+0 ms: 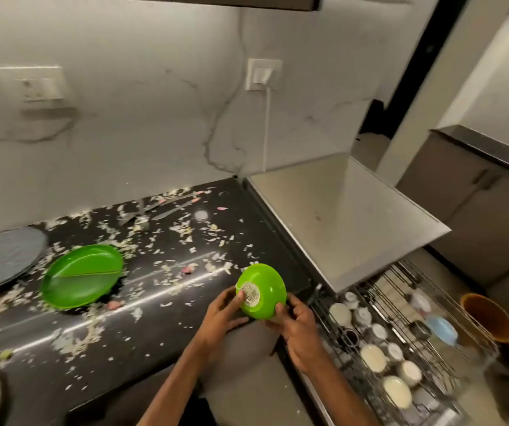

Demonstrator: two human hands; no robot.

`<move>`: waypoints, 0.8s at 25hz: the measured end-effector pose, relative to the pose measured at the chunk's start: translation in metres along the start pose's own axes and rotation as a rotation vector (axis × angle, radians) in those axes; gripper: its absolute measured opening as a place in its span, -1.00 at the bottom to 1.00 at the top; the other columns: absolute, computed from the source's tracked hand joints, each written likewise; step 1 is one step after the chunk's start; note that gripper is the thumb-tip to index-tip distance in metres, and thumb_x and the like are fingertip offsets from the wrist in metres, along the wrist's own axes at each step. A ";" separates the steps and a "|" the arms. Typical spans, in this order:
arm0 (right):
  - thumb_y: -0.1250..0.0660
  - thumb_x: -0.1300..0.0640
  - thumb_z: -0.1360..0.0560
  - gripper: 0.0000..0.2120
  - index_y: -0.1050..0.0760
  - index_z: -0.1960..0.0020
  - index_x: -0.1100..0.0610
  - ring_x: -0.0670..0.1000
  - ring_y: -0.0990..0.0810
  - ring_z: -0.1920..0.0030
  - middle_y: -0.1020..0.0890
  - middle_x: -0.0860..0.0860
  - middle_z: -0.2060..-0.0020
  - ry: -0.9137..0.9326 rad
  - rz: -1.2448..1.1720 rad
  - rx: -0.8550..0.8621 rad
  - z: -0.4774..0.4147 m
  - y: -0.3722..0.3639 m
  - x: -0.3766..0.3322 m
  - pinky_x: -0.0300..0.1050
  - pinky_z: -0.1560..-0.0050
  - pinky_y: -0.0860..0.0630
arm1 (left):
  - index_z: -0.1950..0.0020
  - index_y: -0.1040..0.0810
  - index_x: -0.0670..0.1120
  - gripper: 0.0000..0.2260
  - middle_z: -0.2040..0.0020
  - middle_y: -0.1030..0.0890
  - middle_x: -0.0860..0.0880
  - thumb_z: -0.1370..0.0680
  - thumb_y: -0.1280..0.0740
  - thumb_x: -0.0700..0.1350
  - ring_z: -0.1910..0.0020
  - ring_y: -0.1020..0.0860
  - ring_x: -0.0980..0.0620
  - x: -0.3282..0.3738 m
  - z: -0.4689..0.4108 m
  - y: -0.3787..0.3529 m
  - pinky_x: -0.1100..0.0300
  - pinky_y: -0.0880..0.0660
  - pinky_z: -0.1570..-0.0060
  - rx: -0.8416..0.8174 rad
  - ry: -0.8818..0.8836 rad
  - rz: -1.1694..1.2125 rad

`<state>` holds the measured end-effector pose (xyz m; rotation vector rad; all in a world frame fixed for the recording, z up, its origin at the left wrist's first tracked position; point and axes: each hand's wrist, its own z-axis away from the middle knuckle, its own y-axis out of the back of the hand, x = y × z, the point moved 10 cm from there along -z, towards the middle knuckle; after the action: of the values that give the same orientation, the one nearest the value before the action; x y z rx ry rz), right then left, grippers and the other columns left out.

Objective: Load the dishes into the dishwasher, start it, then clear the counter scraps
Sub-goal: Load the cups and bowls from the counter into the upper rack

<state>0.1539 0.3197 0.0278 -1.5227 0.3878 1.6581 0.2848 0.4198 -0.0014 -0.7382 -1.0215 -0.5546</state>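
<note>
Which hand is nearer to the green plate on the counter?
Left. The left hand, on the green bowl, is right of the green plate; the right hand is beyond the bowl.

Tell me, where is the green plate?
In the head view, the green plate lies on the left of the dark counter among scraps, just right of a grey plate.

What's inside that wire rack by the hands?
The wire rack holds white cups and a blue dish. Its lower end is blurred, and whatever lies under the cups is covered.
</note>
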 end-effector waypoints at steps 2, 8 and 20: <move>-0.35 0.16 -0.47 -0.68 -0.50 -0.20 0.24 0.12 -0.66 0.02 -0.68 0.18 -0.01 -0.095 -0.222 0.062 0.015 0.039 0.003 0.05 0.06 -0.64 | -0.22 -0.54 -0.20 -0.65 -0.13 -0.64 -0.20 -0.51 -0.36 -0.05 -0.10 -0.63 -0.10 -0.020 0.001 -0.040 0.06 -0.63 0.00 -0.060 0.042 0.065; -0.30 0.23 -0.60 -0.63 -0.39 -0.38 0.12 0.08 -0.61 -0.14 -0.62 0.14 -0.19 0.023 0.035 0.307 0.045 0.186 -0.020 -0.01 -0.10 -0.59 | -0.29 -0.54 -0.20 -0.63 -0.17 -0.65 -0.21 -0.51 -0.37 -0.09 -0.15 -0.63 -0.20 -0.065 -0.009 -0.184 0.01 -0.64 0.02 -0.175 0.104 0.055; -0.52 -0.35 -0.28 0.03 -0.07 -0.57 -0.09 -0.14 -0.33 -0.42 -0.30 -0.13 -0.42 0.180 0.743 0.180 0.054 0.410 -0.091 -0.24 -0.34 -0.40 | -0.28 -0.56 -0.19 -0.60 -0.18 -0.64 -0.24 -0.49 -0.44 -0.06 -0.15 -0.63 -0.25 -0.153 -0.039 -0.447 -0.03 -0.60 -0.03 -0.367 0.310 -0.076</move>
<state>-0.1915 0.0760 0.0005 -1.4811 1.2869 1.9558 -0.0788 0.1163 -0.0244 -0.9043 -0.6670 -0.9077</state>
